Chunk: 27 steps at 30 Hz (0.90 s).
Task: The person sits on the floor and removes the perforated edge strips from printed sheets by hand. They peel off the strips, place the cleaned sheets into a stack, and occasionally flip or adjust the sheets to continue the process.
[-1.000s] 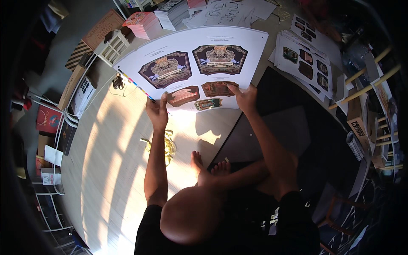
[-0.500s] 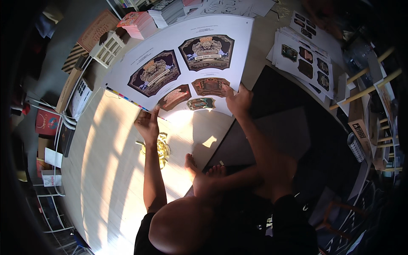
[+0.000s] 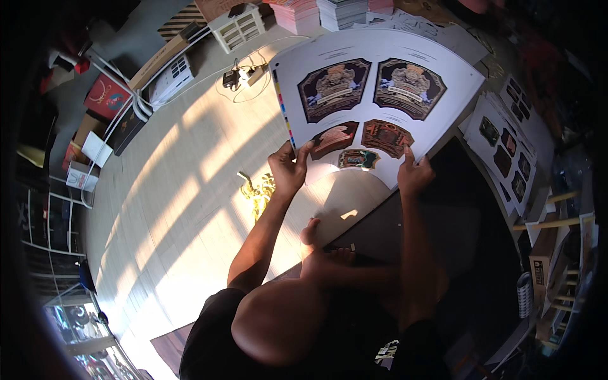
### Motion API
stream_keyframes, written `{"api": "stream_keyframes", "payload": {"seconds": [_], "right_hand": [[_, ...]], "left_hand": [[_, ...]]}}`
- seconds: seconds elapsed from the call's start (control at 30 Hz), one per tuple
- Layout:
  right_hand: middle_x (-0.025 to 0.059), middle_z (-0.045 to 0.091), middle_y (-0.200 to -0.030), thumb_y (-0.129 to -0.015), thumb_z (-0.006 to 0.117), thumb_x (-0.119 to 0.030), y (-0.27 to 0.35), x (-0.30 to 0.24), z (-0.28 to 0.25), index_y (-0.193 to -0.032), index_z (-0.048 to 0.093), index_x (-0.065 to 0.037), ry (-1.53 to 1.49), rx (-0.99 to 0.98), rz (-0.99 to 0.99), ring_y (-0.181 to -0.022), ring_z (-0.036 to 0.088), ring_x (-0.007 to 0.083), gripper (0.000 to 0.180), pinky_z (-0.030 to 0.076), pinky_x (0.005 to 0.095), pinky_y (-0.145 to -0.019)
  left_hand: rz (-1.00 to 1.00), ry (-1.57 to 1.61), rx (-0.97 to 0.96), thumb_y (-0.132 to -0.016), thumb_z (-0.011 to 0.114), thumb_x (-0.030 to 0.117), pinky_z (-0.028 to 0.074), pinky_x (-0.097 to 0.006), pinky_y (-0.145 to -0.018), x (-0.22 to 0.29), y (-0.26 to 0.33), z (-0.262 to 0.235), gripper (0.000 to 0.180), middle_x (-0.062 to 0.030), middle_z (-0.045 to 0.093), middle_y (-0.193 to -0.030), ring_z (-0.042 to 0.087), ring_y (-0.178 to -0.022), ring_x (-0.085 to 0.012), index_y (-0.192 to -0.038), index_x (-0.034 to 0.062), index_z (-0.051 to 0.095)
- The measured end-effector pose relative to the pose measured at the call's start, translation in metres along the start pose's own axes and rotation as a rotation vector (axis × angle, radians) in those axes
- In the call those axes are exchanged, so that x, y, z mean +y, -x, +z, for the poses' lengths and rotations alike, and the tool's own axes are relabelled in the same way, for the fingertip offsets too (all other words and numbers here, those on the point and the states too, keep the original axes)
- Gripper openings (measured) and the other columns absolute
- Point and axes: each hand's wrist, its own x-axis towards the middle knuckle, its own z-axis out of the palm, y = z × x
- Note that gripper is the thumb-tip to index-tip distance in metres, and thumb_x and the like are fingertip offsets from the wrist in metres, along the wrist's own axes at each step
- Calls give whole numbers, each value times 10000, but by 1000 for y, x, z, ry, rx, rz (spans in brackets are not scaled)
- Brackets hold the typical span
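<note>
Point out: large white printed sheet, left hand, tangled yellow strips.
Large white printed sheet (image 3: 368,111), head view: bare paper near centre.
Left hand (image 3: 289,171), head view: middle, below thumb.
Tangled yellow strips (image 3: 260,192), head view: heap's middle.

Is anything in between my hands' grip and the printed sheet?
Nothing visible. The left hand's grip meets the printed sheet near its lower left corner, the right hand's grip at its lower right, thumbs on the printed face. The sheet's back is hidden.

The printed sheet is white, with a multicoloured strip; its large labels show cream, orange and lilac ornament on near-black. The ribbon tangle is yellow, the floor beige, the panel striped black-and-tan.
</note>
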Motion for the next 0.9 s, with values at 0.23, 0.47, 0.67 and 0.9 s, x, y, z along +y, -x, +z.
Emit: {"api": "stream_keyframes", "payload": {"seconds": [0.23,0.47,0.67,0.9], "right_hand": [[69,717,-981,-924,735,-119,-24,51,-6,-1058,681,63,-681,-519,122,-895,661,126,231,530,301,-793],[61,697,-1042,-946,708,-144,-52,46,-2,-1146,660,50,-514,-574,155,-939,612,102,283,488,271,-861],[80,703,-1017,-930,700,-235,-70,51,45,-1150,674,50,-472,-749,370,-923,616,138,361,484,321,-833],[67,712,-943,-900,717,-231,-30,130,90,-1090,695,31,-336,-765,396,-828,629,139,324,496,330,-758]], "left_hand": [[-74,432,-350,-896,714,-21,540,-305,-838,-19,-45,-45,201,-69,752,-1017,653,-920,-105,-1096,-7,727],[-207,430,-421,-905,738,87,554,-318,-821,-26,-108,-22,228,-107,745,-1011,680,-853,-138,-1092,-41,712],[-480,358,-472,-908,743,150,564,-365,-846,-129,-128,23,381,-172,715,-1088,694,-936,-220,-1165,-119,658],[-570,312,-480,-929,699,110,573,-328,-831,-194,-88,53,300,-122,726,-1089,699,-929,-195,-1182,-51,686]]}}
